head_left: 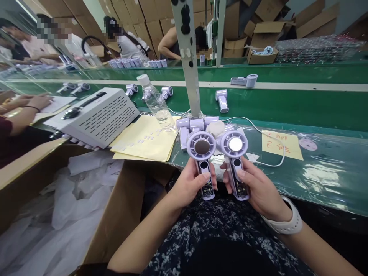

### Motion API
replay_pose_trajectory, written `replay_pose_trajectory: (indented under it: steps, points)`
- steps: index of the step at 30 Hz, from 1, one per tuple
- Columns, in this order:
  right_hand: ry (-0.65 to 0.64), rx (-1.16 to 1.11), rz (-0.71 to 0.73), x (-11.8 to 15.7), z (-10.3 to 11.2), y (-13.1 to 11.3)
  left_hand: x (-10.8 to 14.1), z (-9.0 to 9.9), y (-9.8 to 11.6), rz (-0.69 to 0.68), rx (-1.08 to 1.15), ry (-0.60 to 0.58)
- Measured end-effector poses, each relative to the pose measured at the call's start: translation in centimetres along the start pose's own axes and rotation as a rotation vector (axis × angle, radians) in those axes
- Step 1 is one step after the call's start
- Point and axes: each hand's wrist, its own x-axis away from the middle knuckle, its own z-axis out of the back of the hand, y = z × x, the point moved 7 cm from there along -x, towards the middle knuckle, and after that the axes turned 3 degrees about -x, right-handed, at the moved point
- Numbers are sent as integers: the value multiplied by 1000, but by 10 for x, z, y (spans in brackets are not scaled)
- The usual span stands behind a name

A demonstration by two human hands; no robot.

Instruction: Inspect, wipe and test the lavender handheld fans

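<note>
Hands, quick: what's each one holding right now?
Left hand: closed around a dark-centred handheld fan.
Right hand: closed around a bright-centred handheld fan.

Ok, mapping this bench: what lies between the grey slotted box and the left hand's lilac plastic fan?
Between box and fan, the head view shows yellow paper sheets with small pale pieces, a clear plastic bottle, then lilac plastic parts.

Head-worn view; faces forward and down, close over the bench (330, 168).
</note>
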Motion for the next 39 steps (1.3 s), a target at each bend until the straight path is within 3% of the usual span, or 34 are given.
replay_pose_trajectory:
  steps: [12, 21, 28, 31, 34, 39]
  points:
    - [37, -74, -26, 2, 0, 0, -1, 5, -9, 85, 35, 36]
    - [84, -53, -39, 3, 7, 0, -2, 6, -6, 38, -20, 39]
    - [89, -200, -77, 2, 7, 7, -2, 14, -9, 113, -125, 202]
    - [68, -244, -125, 1, 6, 11, 0, 10, -10, 145, -107, 225]
    - [136, -228, -109, 3, 9, 9, 2, 4, -7, 134, -93, 222]
    - [150, -299, -114, 9, 3, 3, 9, -9, 7, 90, -89, 150]
